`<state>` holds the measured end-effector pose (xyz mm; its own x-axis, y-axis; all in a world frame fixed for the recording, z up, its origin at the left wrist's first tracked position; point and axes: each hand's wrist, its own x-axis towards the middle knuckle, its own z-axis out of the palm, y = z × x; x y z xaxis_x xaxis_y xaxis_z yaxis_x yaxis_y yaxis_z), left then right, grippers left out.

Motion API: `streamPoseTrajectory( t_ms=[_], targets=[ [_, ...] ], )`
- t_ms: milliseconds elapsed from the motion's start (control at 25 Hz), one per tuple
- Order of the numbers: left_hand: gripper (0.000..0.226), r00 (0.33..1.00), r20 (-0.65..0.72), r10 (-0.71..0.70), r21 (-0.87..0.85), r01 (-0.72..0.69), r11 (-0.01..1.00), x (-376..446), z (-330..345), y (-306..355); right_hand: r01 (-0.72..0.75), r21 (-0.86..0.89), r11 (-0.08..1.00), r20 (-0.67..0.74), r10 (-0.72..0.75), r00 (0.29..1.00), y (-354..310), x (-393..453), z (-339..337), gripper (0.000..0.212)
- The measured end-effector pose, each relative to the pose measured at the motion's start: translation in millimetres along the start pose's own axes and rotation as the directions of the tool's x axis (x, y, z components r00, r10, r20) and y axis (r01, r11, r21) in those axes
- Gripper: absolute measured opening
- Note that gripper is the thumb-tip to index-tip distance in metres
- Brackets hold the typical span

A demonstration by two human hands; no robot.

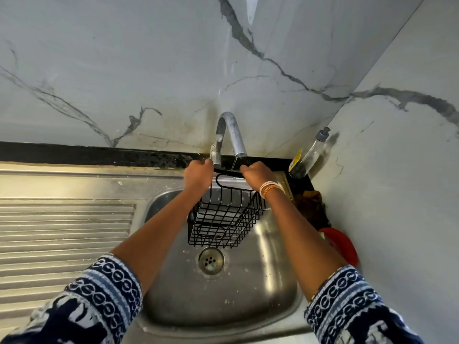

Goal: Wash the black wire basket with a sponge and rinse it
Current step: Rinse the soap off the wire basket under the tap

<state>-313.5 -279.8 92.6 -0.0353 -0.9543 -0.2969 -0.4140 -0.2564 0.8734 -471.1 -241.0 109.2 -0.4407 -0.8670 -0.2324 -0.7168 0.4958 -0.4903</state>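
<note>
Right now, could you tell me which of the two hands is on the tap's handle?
The left hand: it reaches the tap handle, while the right hand grips the top of the black wire basket.

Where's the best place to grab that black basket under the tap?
Grab the basket by its thick top rim, one hand at each end, coming from above. The rim is a sturdy bar; the side wires are thin. Both hands, left and right, seem to hold it there.
</note>
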Motion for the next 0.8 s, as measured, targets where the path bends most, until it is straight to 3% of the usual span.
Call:
streamPoseTrajectory(
  t_ms=[40,80,120,200,280,360,440,520,640,720,800],
  targets=[
    [0.036,0.992,0.020,0.126,0.325,-0.125,0.937,-3.0,3.9,4.0,-0.006,-0.009,1.000,-0.004,0.006,1.000,-3.2,-2.4,4.0,0.036],
    [0.041,0.970,0.067,0.232,0.544,-0.231,0.807,-8.6,10.3,9.0,-0.008,-0.018,1.000,-0.014,0.008,1.000,-7.7,-3.4,10.0,0.035],
    [0.045,0.949,0.096,0.301,0.665,-0.286,0.690,-13.1,16.8,13.2,-0.010,-0.020,1.000,-0.027,0.010,1.000,-10.9,-4.3,14.7,0.034],
    [0.045,0.943,0.109,0.313,0.735,-0.289,0.614,-16.1,24.2,24.6,-0.008,0.020,1.000,-0.060,0.010,0.998,-13.2,-6.0,15.6,0.035],
    [0.037,0.964,0.133,0.232,0.721,-0.254,0.645,-7.1,18.2,30.8,-0.013,0.300,0.954,-0.043,0.027,0.999,-4.6,-4.5,14.1,0.038],
    [0.032,0.980,0.137,0.144,0.690,-0.199,0.696,3.7,7.5,28.4,-0.095,0.664,0.742,0.006,0.122,0.993,6.2,-8.3,19.1,0.039],
    [0.033,0.981,0.153,0.120,0.675,-0.192,0.713,2.6,9.9,24.7,-0.137,0.784,0.606,0.012,0.206,0.979,3.0,-11.7,29.7,0.034],
    [0.036,0.969,0.179,0.170,0.646,-0.246,0.723,-7.1,28.8,23.4,-0.102,0.735,0.670,-0.035,0.188,0.982,-15.2,-11.9,36.4,0.035],
    [0.036,0.975,0.165,0.149,0.390,-0.203,0.898,-0.1,27.6,33.3,-0.021,0.636,0.771,-0.076,0.089,0.993,-23.7,-12.4,34.4,0.045],
    [0.031,0.979,0.178,0.102,0.203,-0.138,0.969,10.8,9.4,33.6,0.019,0.446,0.895,-0.091,0.025,0.996,-2.5,-16.9,35.9,0.054],
    [0.030,0.980,0.164,0.116,0.316,-0.164,0.934,11.8,-1.3,28.2,-0.041,0.235,0.971,-0.107,0.068,0.992,10.2,-24.8,41.7,0.057]
  ],
)
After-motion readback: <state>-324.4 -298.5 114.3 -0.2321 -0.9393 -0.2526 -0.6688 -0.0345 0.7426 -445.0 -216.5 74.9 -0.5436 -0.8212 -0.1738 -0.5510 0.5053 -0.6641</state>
